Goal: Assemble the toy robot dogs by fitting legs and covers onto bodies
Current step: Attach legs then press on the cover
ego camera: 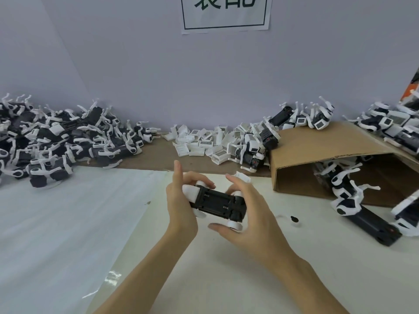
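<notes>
Up on the wall, a white paper sign (225,13) carries green characters in a green frame, cut off at the top, unreadable. Down at centre, the black dog body (217,203) sits between both hands above the white surface (68,223): left hand (181,200) grips its left end, right hand (244,214) curls round the right end with its white legs. Parts pile (56,139) left, white covers (204,143) behind, cardboard box (328,150) right.
</notes>
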The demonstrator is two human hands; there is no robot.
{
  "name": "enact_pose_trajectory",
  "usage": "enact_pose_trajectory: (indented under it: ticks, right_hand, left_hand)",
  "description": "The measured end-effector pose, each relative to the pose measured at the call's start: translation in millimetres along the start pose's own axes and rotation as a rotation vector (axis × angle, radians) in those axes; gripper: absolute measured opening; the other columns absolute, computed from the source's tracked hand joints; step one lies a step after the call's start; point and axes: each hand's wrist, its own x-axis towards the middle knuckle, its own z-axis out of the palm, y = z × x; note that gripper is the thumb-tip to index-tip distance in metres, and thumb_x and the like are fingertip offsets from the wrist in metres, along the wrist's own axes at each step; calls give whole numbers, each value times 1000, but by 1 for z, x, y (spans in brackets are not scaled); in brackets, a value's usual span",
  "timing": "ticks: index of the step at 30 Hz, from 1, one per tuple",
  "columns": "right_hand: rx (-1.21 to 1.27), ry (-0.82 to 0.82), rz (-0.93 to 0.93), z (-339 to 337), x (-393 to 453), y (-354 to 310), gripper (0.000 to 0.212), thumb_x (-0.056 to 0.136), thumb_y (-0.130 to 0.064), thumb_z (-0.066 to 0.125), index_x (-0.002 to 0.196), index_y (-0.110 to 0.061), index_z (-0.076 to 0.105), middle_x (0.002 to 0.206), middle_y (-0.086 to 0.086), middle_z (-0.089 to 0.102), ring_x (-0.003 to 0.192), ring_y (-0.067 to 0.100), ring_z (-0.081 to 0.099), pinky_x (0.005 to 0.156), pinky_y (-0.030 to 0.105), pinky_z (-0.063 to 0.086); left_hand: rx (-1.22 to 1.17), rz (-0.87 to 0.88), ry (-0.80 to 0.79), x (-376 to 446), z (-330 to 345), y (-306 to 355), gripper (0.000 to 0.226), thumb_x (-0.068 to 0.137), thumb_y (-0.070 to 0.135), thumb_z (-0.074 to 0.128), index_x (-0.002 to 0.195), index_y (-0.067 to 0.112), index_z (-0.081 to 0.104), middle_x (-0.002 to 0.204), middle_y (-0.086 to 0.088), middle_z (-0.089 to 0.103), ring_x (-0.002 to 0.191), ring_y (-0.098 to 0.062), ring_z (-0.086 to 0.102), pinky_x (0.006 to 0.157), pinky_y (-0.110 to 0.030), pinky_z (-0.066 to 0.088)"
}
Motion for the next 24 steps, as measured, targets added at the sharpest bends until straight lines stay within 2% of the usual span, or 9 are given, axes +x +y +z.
enact_pose_trajectory:
  ticks: [3,6,9,11,15,18,20,22,24]
  right_hand:
    - [63,-36,41,3,-1,1,86,75,-67,80,146,-43,37,135,-28,48,130,8,50,107,24,43]
    - [70,33,-8,4,0,-2,70,78,-54,85,135,-35,49,131,-25,52,129,9,51,107,27,43]
    - [27,119,-86,4,1,1,67,79,-34,90,134,-27,53,138,-19,51,131,12,50,109,24,40]
    - [-51,137,-129,3,2,3,70,79,-31,91,137,-24,54,146,-13,48,137,9,45,113,27,38]
    - [-92,57,-138,6,1,0,75,81,-30,88,143,-29,46,148,-10,45,139,6,42,111,36,42]
    - [36,70,-67,8,2,1,65,86,-18,84,139,-27,48,143,-10,47,137,12,46,111,31,43]
    - [111,63,30,2,3,7,64,92,-12,77,146,-23,44,152,-6,42,145,11,40,117,28,37]
    - [106,13,115,-7,3,15,63,98,-12,68,153,-25,40,159,-7,40,148,9,38,120,35,37]
    - [131,-41,178,-16,4,22,62,102,-15,63,156,-34,37,157,-13,43,144,7,43,117,39,43]
  left_hand:
    - [-97,-21,-4,11,-10,5,85,105,68,35,66,2,71,76,-18,67,73,-28,59,72,-38,47]
    - [-162,-9,-46,12,-13,9,86,103,70,32,69,2,71,81,-19,69,70,-23,59,63,-30,48]
    - [-256,-50,-104,10,-11,9,86,106,68,28,76,3,77,99,-22,75,85,-24,67,78,-33,49]
    - [-292,-46,-97,9,-9,7,84,107,63,29,71,4,76,94,-21,75,99,-27,72,91,-38,47]
    - [-237,-76,-28,9,-9,5,82,106,64,32,66,3,70,81,-17,69,76,-24,64,69,-33,49]
    - [-123,-64,-159,11,-10,7,76,109,59,25,89,6,75,97,-15,74,84,-26,64,73,-37,44]
    - [42,61,-251,12,-11,7,64,112,47,22,112,11,75,111,-10,78,105,-23,69,82,-34,48]
    - [203,239,-311,11,-12,5,51,115,30,24,130,17,70,115,-5,79,116,-21,70,94,-27,50]
    - [365,388,-360,9,-12,1,45,117,25,26,138,24,65,118,3,78,120,-24,67,104,-36,44]
